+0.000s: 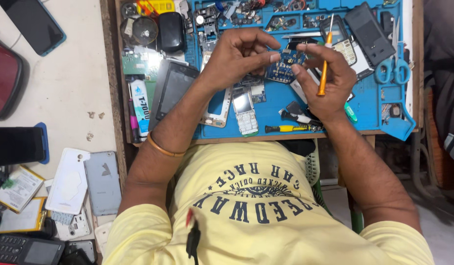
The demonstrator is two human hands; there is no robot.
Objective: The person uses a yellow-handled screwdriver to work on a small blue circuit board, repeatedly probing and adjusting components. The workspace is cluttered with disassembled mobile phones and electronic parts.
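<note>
1. Just one view here: the cam's strapped to my head, looking pretty much straight down.
2. The blue repair mat [286, 105] sits at the top of frame, my yellow shirt [266, 216] below it, so it faces down and slightly forward.
3. It's close: the mat is within my arms' reach.

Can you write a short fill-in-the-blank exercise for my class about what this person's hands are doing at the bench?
1. The right hand holds a screwdriver with an ____ handle.
2. Both hands pinch a small blue ____ between their fingertips.
3. The work mat on the bench is ____.
4. A pair of blue ____ lies at the mat's right edge.

Missing words: orange; circuit board; blue; scissors
</note>
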